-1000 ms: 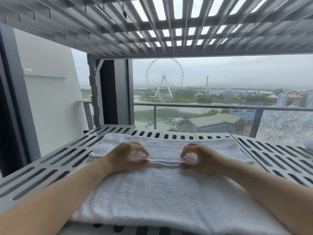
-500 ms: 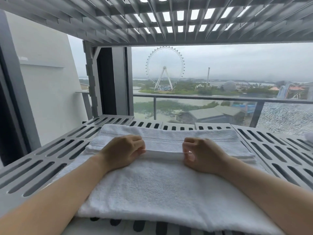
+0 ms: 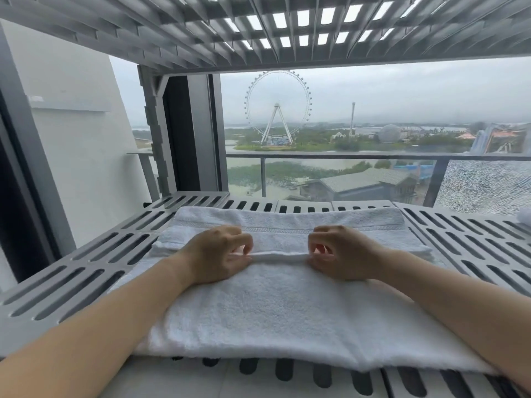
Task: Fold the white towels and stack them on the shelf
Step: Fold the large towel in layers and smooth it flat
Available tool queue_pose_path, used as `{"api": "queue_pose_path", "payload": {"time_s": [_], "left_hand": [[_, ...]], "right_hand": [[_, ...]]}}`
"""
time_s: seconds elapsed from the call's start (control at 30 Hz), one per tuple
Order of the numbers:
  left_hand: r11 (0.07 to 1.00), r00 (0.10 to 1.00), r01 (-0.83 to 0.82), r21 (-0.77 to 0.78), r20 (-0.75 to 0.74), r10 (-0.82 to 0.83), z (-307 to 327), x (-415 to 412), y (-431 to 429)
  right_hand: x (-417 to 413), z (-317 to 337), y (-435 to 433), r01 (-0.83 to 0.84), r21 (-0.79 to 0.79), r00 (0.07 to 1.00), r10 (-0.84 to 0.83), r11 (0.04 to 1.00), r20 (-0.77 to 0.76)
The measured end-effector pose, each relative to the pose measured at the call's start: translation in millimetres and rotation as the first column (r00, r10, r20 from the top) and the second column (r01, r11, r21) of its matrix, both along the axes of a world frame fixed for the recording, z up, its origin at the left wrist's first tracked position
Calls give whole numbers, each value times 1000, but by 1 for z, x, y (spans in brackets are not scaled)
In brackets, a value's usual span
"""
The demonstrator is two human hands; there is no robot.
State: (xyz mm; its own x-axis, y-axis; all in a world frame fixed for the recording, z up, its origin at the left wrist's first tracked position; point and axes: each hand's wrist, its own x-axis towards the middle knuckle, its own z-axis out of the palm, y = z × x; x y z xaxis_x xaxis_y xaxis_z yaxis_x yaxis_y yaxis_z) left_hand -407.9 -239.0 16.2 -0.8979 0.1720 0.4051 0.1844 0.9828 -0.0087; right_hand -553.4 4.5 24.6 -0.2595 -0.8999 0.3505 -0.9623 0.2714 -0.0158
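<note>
A folded white towel (image 3: 275,314) lies flat on the grey slotted shelf (image 3: 71,282), on top of another folded white towel (image 3: 287,222) whose far part shows behind my hands. My left hand (image 3: 218,254) pinches the top towel's far edge left of centre. My right hand (image 3: 342,255) pinches the same edge right of centre. Between the two hands the edge is pulled into a thin raised ridge. The near edge of the top towel hangs close to the shelf's front.
A second slotted shelf (image 3: 258,27) runs overhead. A grey upright post (image 3: 156,133) stands at the back left. Behind the shelf is a window with a balcony railing (image 3: 344,157). A small white object (image 3: 524,216) peeks in at the far right.
My fingers went from curled above the towel to pinching its far edge, now bunched into a ridge. The view has tilted slightly.
</note>
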Motion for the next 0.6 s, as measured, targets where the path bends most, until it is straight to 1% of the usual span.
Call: {"api": "queue_pose_path", "payload": {"time_s": [0.1, 0.17, 0.33, 0.4, 0.5, 0.6], "left_hand": [[983, 997, -55, 175, 62, 45, -5, 19, 5], [973, 994, -38, 229, 107, 13, -10, 36, 7], [977, 980, 64, 202, 171, -99, -11, 73, 24], [976, 975, 77, 203, 191, -117, -9, 83, 32], [980, 962, 90, 178, 238, -131, -10, 102, 38], [991, 962, 92, 99, 247, -114, -10, 120, 40]], "right_hand": [[11, 3, 5, 44, 16, 998, -44, 999, 35], [27, 2, 13, 39, 21, 997, -40, 999, 60], [80, -6, 32, 22, 100, 992, -35, 995, 125], [96, -4, 37, 54, 105, 989, -68, 993, 129], [115, 1, 46, 99, 153, 982, -121, 983, 142], [132, 2, 60, 143, 186, 973, -172, 972, 151]]}}
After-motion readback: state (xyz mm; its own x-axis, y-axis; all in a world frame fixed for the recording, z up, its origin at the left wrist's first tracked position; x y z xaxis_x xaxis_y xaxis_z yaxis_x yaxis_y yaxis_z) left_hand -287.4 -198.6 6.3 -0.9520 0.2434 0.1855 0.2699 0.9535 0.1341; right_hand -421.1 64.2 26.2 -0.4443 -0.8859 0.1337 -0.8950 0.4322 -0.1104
